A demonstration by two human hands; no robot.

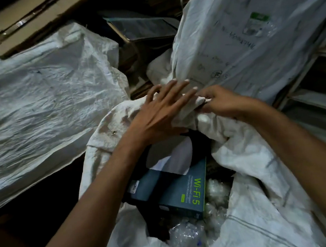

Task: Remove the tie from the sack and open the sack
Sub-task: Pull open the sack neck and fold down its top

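Observation:
A white woven sack [254,174] stands below me with its mouth gaping. Inside lie a dark blue Wi-Fi 5 box [183,193] and clear crumpled plastic [188,235]. My left hand [157,112] lies on the sack's far rim with its fingers straight and spread. My right hand [220,103] grips a bunched fold of the rim right beside it, with something thin and dark [204,103] at its fingertips. I cannot tell whether that is the tie.
Another full white sack [249,33] leans at the back right, with handwriting and a green label. A flatter white sack [40,92] lies to the left. Cardboard [33,26] lies at the top left, dark boxes sit at the back, and shelving stands at the right.

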